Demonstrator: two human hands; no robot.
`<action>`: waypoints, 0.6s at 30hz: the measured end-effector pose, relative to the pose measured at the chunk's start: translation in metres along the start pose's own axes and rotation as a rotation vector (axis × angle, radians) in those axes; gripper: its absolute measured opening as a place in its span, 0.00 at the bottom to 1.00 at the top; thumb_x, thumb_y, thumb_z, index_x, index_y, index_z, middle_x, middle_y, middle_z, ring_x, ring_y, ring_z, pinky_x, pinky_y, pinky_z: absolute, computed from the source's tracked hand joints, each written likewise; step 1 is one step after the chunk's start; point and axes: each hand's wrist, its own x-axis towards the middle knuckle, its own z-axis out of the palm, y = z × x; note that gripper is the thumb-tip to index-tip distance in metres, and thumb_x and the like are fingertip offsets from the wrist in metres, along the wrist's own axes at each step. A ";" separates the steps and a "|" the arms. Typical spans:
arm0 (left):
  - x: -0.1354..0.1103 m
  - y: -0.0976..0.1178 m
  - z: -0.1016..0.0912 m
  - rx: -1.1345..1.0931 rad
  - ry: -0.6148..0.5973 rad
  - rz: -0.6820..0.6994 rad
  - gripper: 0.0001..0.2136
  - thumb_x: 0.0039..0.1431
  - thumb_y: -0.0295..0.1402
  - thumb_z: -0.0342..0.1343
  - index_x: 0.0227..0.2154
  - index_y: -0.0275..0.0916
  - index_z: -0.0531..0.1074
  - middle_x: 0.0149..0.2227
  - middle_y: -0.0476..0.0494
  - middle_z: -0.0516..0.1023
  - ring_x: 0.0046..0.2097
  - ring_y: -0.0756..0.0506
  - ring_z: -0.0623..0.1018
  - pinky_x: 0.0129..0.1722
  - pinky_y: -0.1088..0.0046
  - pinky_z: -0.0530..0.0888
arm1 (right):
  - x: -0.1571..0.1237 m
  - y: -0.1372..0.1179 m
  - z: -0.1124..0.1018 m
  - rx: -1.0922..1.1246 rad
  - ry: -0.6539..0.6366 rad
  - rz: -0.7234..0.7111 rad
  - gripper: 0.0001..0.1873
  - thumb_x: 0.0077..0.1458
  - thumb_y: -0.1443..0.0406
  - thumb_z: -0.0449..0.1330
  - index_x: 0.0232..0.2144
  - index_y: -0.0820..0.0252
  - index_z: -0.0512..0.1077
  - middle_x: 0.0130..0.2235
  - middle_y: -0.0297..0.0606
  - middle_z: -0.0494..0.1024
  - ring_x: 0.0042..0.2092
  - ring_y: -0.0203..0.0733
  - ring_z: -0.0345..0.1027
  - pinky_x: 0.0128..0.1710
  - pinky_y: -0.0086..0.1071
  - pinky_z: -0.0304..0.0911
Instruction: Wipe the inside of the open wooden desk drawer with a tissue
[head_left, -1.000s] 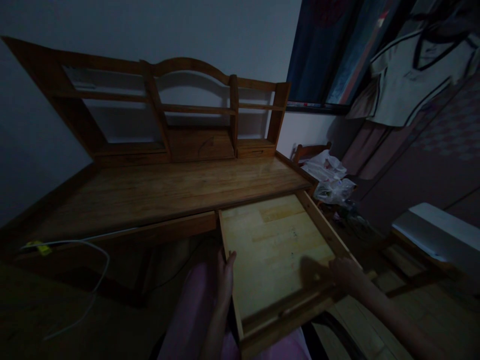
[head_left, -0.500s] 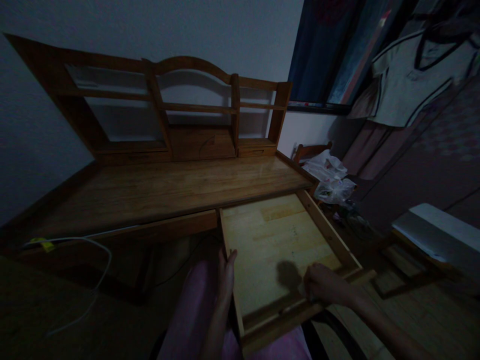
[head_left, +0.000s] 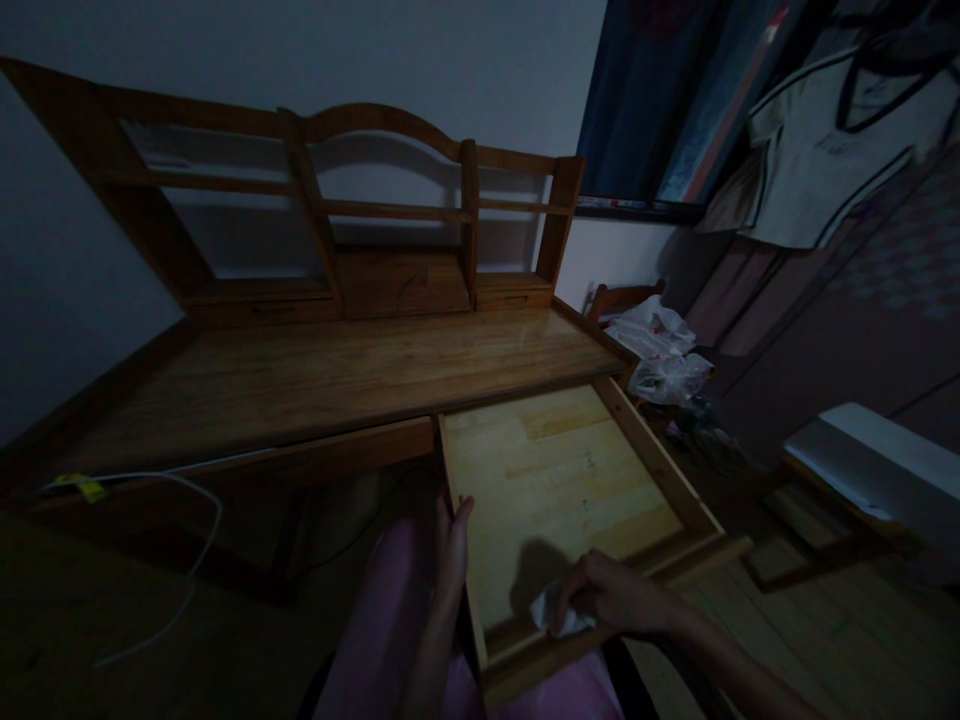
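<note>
Right hand point(head_left: 609, 592) first: it has slid toward 8 o'clock along the drawer's near edge since the earlier frames, and more of the crumpled white wipe point(head_left: 573, 624) in it now shows. Its grip is closed, fingertips pinched together on that wipe; whether the wipe is cloth or paper I cannot tell. The wipe lies at the 6 o'clock side of the shallow, pale wooden drawer point(head_left: 517, 510), just inside its front board, and the hand's shadow falls on the drawer floor beside it. At 9 o'clock, the left hand point(head_left: 452, 548) keeps its place at the drawer's side wall, thumb toward the inside and fingers toward the outside; I cannot tell whether its grip is clamped on the wood. Pulled out, the drawer juts over legs in pink cloth point(head_left: 375, 600). From its middle, the brown wooden counter point(head_left: 360, 375) stretches toward 10 o'clock, carrying an arched brown wooden shelf unit point(head_left: 405, 285) along its far edge. A thin white cable point(head_left: 220, 510) loops down at 9 o'clock, near a small yellow tag point(head_left: 90, 488). At 1 o'clock sit translucent white plastic bags point(head_left: 652, 335).
</note>
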 end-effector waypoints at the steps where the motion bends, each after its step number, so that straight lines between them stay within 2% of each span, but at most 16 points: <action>1: 0.000 -0.001 0.000 0.002 0.001 0.003 0.29 0.54 0.42 0.64 0.57 0.40 0.67 0.54 0.35 0.77 0.51 0.36 0.80 0.52 0.58 0.75 | 0.001 -0.002 0.004 0.025 0.001 -0.045 0.26 0.44 0.75 0.50 0.38 0.56 0.84 0.36 0.32 0.84 0.38 0.37 0.75 0.41 0.26 0.63; 3: 0.001 -0.002 -0.001 0.007 -0.005 0.015 0.28 0.55 0.43 0.63 0.57 0.41 0.67 0.56 0.36 0.77 0.55 0.36 0.78 0.54 0.59 0.74 | 0.004 -0.007 0.012 0.063 -0.005 -0.122 0.27 0.46 0.76 0.51 0.40 0.53 0.84 0.41 0.33 0.84 0.43 0.38 0.77 0.46 0.30 0.65; 8: 0.003 -0.005 -0.003 0.044 0.014 0.036 0.26 0.55 0.42 0.63 0.56 0.41 0.69 0.58 0.35 0.75 0.58 0.35 0.76 0.58 0.56 0.71 | 0.014 -0.022 0.028 0.072 -0.033 -0.223 0.29 0.49 0.79 0.51 0.42 0.50 0.83 0.44 0.32 0.84 0.46 0.37 0.77 0.49 0.32 0.67; 13: 0.003 -0.004 -0.003 0.038 -0.001 0.031 0.27 0.56 0.43 0.63 0.57 0.41 0.67 0.58 0.35 0.74 0.58 0.35 0.75 0.58 0.56 0.71 | 0.028 -0.036 0.041 0.052 -0.068 -0.293 0.27 0.51 0.81 0.52 0.43 0.53 0.82 0.45 0.34 0.84 0.47 0.37 0.77 0.49 0.31 0.68; 18: 0.002 -0.002 -0.002 0.052 0.022 0.011 0.27 0.55 0.42 0.62 0.57 0.40 0.68 0.56 0.35 0.76 0.57 0.35 0.76 0.56 0.57 0.72 | 0.039 -0.033 0.057 0.123 -0.067 -0.371 0.26 0.51 0.80 0.54 0.43 0.54 0.82 0.46 0.35 0.83 0.49 0.38 0.77 0.51 0.32 0.66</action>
